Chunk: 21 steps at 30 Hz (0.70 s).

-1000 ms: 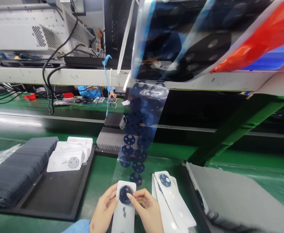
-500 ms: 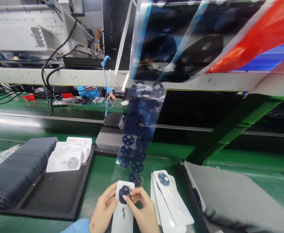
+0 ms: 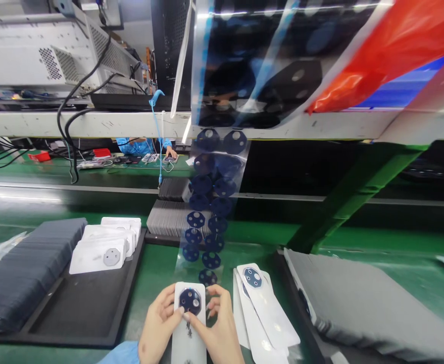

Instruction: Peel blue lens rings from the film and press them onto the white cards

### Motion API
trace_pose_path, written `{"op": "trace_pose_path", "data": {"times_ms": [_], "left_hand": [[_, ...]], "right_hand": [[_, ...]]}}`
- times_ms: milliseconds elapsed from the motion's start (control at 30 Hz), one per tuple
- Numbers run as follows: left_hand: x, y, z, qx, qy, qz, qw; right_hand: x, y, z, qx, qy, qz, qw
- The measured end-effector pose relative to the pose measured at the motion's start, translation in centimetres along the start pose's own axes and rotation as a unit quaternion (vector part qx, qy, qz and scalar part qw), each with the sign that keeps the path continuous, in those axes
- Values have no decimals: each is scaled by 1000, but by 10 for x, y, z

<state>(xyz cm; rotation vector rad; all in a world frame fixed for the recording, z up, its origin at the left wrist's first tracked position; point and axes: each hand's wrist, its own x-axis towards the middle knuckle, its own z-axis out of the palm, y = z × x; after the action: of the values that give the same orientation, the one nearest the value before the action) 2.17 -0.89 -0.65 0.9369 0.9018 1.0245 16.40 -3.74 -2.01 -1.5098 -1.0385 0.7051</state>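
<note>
A white phone back cover (image 3: 189, 331) stands upright near the bottom edge, held between both hands. My left hand (image 3: 156, 329) grips its left side, thumb near the camera ring. My right hand (image 3: 214, 331) holds the right side, fingers curled against the dark blue round camera-lens piece (image 3: 190, 301) seated at the cover's top. A clear film strip (image 3: 210, 202) carrying several more dark blue lens pieces hangs from above down to just over the cover.
A small pile of finished white covers (image 3: 261, 308) lies right of my hands. A black tray (image 3: 81, 303) at left holds white covers (image 3: 104, 242) and a row of dark plates (image 3: 20, 268). A grey sheet (image 3: 358, 298) lies right. Another person's hand (image 3: 172, 150) works across the belt.
The view has shifted slightly left and down. My fingers have moved off the lens piece's face to its edges; the cover stays in both hands.
</note>
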Motion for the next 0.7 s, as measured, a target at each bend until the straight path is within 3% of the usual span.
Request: {"op": "trace_pose_path", "data": {"times_ms": [67, 200, 267, 433, 700], "left_hand": [[0, 1, 0, 5, 8, -2, 1000], [-1, 4, 1, 5, 22, -5, 1000], [-1, 4, 1, 2, 25, -8, 1000], [-1, 6, 3, 6, 12, -15, 1000], [-9, 6, 9, -16, -78, -41, 996]], "right_hand": [[0, 0, 1, 38, -18, 35, 998], [0, -4, 3, 166, -137, 78, 973], [1, -5, 2, 204, -159, 97, 961], [3, -6, -2, 201, -156, 114, 960], [5, -2, 2, 165, -120, 125, 971]]}}
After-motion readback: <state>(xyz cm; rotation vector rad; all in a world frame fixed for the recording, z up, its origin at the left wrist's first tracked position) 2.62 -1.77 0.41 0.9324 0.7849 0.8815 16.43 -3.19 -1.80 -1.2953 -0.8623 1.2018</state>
